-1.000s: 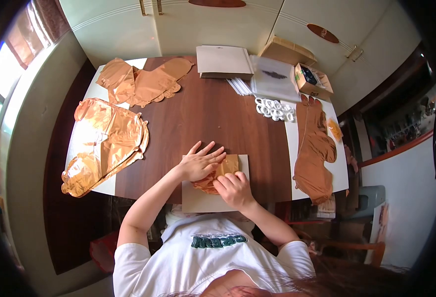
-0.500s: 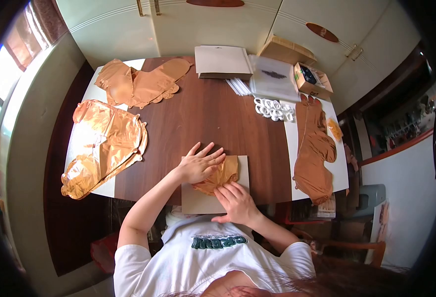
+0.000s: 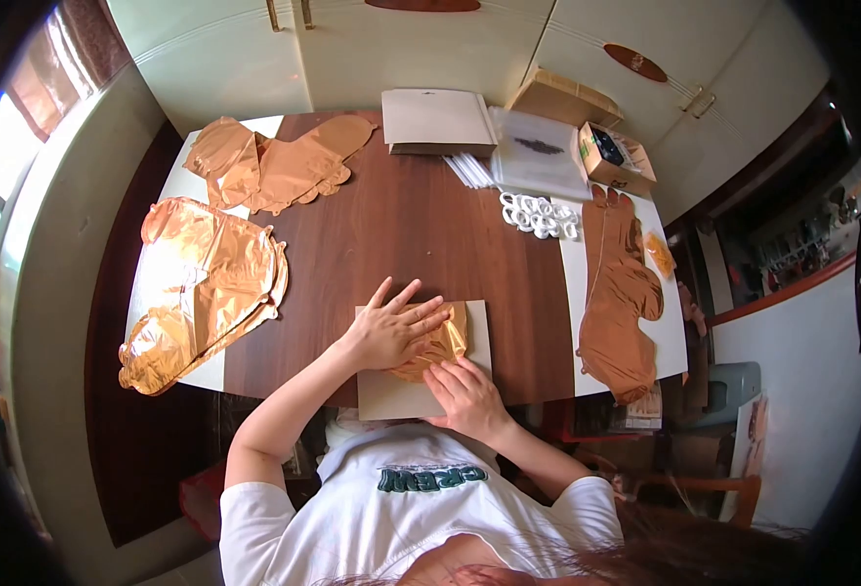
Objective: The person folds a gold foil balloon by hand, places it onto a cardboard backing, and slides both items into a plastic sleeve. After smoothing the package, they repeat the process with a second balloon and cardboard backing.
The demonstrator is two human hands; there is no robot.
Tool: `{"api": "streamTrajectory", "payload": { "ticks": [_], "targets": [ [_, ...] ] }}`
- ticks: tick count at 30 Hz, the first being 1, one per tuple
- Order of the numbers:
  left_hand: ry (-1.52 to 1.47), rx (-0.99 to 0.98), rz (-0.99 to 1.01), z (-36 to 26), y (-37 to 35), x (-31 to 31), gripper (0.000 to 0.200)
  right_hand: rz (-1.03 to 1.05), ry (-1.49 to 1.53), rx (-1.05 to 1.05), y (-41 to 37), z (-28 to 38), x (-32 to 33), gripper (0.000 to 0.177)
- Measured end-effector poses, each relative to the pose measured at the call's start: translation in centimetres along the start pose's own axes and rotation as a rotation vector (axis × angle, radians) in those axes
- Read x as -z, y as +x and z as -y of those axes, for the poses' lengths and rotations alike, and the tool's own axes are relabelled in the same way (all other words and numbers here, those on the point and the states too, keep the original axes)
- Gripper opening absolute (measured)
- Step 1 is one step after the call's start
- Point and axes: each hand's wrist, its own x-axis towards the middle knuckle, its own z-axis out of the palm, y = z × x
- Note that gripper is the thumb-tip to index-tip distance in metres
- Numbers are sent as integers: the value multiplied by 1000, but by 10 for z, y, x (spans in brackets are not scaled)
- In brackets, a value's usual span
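A folded gold foil balloon (image 3: 457, 330) lies on a grey-white card (image 3: 391, 399) at the table's front edge. My left hand (image 3: 396, 332) is spread flat over the upper left of the foil, covering part of it. Resting on the foil's lower right edge, my right hand (image 3: 466, 396) has its fingers stretched out and its thumb partly hidden low by the card's edge. The foil looks flat and creased.
Shiny gold foil balloons (image 3: 210, 288) and matte ones (image 3: 284, 161) lie on the left. At the back are a stack of cards (image 3: 438, 117), clear bags (image 3: 540, 161) and an open box (image 3: 621, 171). White rings (image 3: 540, 214) and brown foil (image 3: 618, 303) are on the right.
My left hand has shifted slightly on the foil, its fingers reaching a little farther right. The card sits marginally higher, and my right thumb has moved in towards the card's edge.
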Motion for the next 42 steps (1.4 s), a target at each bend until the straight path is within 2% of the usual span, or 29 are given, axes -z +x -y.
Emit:
{"api": "streamTrajectory", "payload": {
  "ticks": [4, 10, 13, 17, 20, 21, 31, 42],
  "targets": [
    [-10, -27, -6, 0, -2, 3, 62, -5, 2, -8, 0, 0, 0, 71],
    [-31, -74, -13, 4, -3, 2, 82, -42, 64, -27, 0, 1, -1, 73],
    [-46, -79, -24, 8, -3, -2, 93, -37, 257, -30, 11, -8, 18, 64],
    [-49, -59, -55, 4, -3, 1, 96, -109, 132, -92, 27, -43, 4, 43],
    [-53, -57, -65, 6, -2, 2, 99, -151, 18, -96, 48, -55, -8, 44],
    [-60, -54, -69, 5, -3, 3, 99, -52, 14, -126, 50, -55, -12, 51],
    [-39, -4, -57, -1, -4, 6, 97, 74, -24, -174, 39, -62, -21, 76],
    [-23, 359, -1, -18, -40, 2, 88, 276, 1, -225, 35, -66, -15, 104]
  ]
}}
